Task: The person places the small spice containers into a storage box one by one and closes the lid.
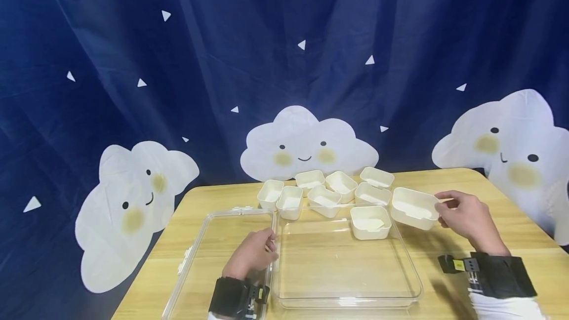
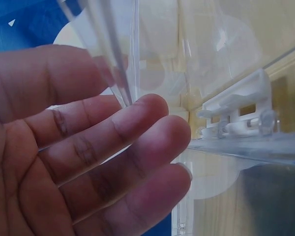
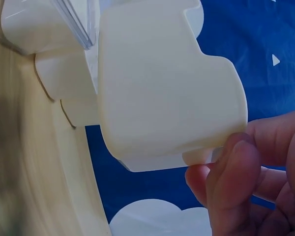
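Observation:
In the head view, my right hand [image 1: 467,216] pinches the corner of a cream plastic bin [image 1: 413,208], raised at the right behind a clear box [image 1: 346,302]. The right wrist view shows thumb and fingers [image 3: 233,172] on the rim of this bin [image 3: 167,83]. At the clear box's left edge is my left hand [image 1: 254,252]. Its thumb and fingers [image 2: 147,110] hold the clear plastic edge [image 2: 119,64] between them. One cream bin [image 1: 371,233] stands inside the box at its far right corner.
Several more cream bins [image 1: 290,204] stand close together behind the box on the wooden table [image 1: 449,246]. A clear lid [image 1: 209,256] with white latches lies open to the left of the box. Behind the table hangs a dark blue curtain [image 1: 213,63] with clouds.

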The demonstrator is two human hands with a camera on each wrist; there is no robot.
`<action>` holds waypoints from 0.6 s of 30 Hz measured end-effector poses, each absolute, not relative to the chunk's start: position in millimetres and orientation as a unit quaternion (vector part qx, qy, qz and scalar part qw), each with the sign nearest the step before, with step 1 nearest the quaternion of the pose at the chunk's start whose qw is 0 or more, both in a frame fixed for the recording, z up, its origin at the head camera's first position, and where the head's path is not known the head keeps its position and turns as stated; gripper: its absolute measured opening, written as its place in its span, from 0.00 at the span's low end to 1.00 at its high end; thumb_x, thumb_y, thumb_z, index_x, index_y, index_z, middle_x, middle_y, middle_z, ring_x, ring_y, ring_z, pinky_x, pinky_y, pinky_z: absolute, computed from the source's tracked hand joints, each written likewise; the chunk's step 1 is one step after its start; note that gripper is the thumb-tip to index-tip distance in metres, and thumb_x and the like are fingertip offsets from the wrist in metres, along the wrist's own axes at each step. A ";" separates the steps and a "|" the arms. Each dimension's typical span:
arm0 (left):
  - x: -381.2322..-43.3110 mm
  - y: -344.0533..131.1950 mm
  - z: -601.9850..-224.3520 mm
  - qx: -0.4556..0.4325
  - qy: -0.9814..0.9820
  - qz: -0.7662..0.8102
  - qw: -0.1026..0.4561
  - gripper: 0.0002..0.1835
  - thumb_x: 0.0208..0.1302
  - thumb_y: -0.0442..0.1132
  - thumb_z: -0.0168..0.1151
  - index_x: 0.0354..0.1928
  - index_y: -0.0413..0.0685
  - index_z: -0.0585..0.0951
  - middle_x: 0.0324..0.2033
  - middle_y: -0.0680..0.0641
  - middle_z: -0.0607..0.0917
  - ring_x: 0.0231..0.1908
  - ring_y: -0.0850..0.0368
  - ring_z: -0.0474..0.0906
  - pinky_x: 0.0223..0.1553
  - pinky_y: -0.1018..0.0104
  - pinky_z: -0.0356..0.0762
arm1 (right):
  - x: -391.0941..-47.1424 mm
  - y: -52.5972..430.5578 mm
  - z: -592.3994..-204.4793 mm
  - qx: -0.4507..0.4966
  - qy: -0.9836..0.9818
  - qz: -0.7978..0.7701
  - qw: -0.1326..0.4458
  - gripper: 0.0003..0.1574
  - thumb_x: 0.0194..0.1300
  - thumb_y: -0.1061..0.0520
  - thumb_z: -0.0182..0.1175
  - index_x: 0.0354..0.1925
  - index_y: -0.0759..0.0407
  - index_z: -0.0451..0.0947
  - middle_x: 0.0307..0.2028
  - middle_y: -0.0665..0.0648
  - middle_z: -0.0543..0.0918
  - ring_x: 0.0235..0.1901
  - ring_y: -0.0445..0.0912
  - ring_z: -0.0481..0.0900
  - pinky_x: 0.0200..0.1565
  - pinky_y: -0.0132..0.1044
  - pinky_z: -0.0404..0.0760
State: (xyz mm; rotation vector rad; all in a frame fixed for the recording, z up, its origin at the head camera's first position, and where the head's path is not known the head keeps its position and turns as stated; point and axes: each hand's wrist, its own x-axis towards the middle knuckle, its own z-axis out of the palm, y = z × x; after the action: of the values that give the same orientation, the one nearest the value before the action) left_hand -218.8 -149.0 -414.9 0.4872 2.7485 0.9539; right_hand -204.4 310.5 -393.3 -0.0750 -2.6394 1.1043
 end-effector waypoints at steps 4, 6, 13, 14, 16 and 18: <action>-218.0 -149.5 -414.2 0.162 0.927 0.323 0.096 0.18 0.53 0.28 0.67 0.47 0.34 0.77 0.32 0.50 0.80 0.32 0.55 0.75 0.31 0.62 0.76 | -204.0 308.1 -391.0 -0.023 -0.913 0.382 0.141 0.22 0.66 0.59 0.54 0.53 0.74 0.74 0.31 0.60 0.84 0.19 0.42 0.80 0.21 0.35 0.75; -217.9 -149.3 -413.8 0.163 0.928 0.323 0.094 0.18 0.53 0.28 0.67 0.47 0.34 0.77 0.32 0.50 0.80 0.32 0.55 0.75 0.30 0.62 0.76 | -203.5 307.4 -390.0 -0.022 -0.914 0.380 0.140 0.22 0.66 0.59 0.54 0.53 0.74 0.74 0.30 0.59 0.84 0.20 0.43 0.80 0.21 0.35 0.75; -218.0 -149.5 -413.6 0.165 0.930 0.317 0.092 0.17 0.53 0.28 0.67 0.46 0.35 0.77 0.31 0.50 0.80 0.32 0.55 0.75 0.31 0.62 0.75 | -203.3 306.1 -387.8 -0.019 -0.916 0.376 0.138 0.22 0.66 0.59 0.54 0.53 0.74 0.74 0.30 0.58 0.83 0.20 0.43 0.80 0.21 0.35 0.74; -218.0 -149.6 -413.7 0.165 0.929 0.317 0.092 0.17 0.53 0.28 0.67 0.46 0.35 0.77 0.31 0.50 0.80 0.32 0.55 0.75 0.30 0.62 0.75 | -203.2 305.9 -387.7 -0.019 -0.916 0.376 0.138 0.22 0.66 0.59 0.54 0.53 0.74 0.74 0.30 0.59 0.83 0.20 0.43 0.80 0.21 0.35 0.74; -218.2 -149.7 -414.3 0.166 0.929 0.318 0.092 0.17 0.53 0.28 0.67 0.46 0.35 0.77 0.31 0.50 0.80 0.32 0.55 0.75 0.30 0.62 0.75 | -203.2 305.2 -387.9 -0.020 -0.916 0.375 0.139 0.22 0.66 0.59 0.54 0.52 0.74 0.74 0.30 0.59 0.83 0.20 0.43 0.80 0.21 0.35 0.74; -218.3 -149.7 -414.6 0.167 0.929 0.318 0.092 0.17 0.53 0.28 0.67 0.47 0.34 0.77 0.32 0.50 0.80 0.32 0.55 0.75 0.30 0.62 0.76 | -202.9 304.2 -388.0 -0.020 -0.917 0.374 0.139 0.22 0.65 0.59 0.54 0.52 0.74 0.74 0.30 0.59 0.83 0.20 0.43 0.80 0.21 0.35 0.74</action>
State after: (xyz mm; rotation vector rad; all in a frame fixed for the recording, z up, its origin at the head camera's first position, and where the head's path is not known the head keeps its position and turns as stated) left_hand -218.3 -149.7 -414.6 0.4956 2.7578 0.9449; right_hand -202.9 304.2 -388.0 -0.0578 -2.6504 1.0824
